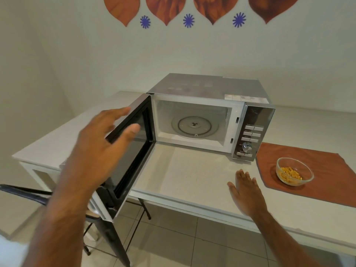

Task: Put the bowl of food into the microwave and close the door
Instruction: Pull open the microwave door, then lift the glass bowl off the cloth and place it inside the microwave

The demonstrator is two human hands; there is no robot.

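A silver microwave [208, 87] stands on the white counter with its door [133, 151] swung wide open to the left. Inside, the glass turntable [194, 125] is bare. A clear glass bowl [294, 173] holding yellow food pieces sits on a rust-coloured mat [316, 166] to the right of the microwave. My left hand [104, 143] hovers in front of the open door, fingers spread, holding nothing. My right hand [247, 191] is flat and open over the counter's front edge, left of the bowl and apart from it.
The white counter [185, 170] runs along a plain wall with leaf and flower decals. A dark chair [25, 191] stands at the lower left under the door. Tiled floor [173, 237] shows below the counter edge.
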